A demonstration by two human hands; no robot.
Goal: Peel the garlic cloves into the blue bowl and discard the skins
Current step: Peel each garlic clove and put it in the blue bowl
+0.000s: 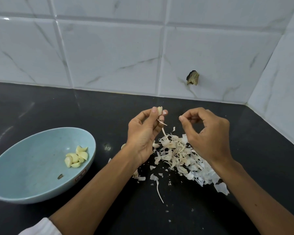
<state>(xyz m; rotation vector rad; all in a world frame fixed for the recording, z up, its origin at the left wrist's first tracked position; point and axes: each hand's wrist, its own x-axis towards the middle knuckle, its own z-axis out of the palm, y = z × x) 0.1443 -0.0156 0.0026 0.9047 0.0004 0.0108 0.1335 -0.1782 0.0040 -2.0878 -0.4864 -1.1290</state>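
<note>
- At the centre of the black counter point(41, 107), I see the left hand point(143, 133) raised, with its thumb and fingertips pinching a garlic clove point(159, 110) upright.
- A thin strip of skin point(163, 129) hangs from the clove toward 6 o'clock, down to the heap below.
- At 3 o'clock from the clove, apart from it, is the right hand point(209, 133). Its fingers are curled and the thumb tip meets the forefinger; I cannot tell whether a scrap is pinched there.
- Under and between both hands lies the pile of skins point(176, 153), with shreds scattered toward 6 o'clock.
- Just beside the left wrist, at the pile's 9 o'clock edge, sits a loose clove point(155, 145).
- Well out at 9 o'clock from the pile stands the blue bowl point(32, 167), tilted, with the peeled cloves point(76, 156) bunched against its 3 o'clock wall.
- At 12 o'clock rises the tiled wall point(109, 56), with a dark chipped spot point(193, 79).
</note>
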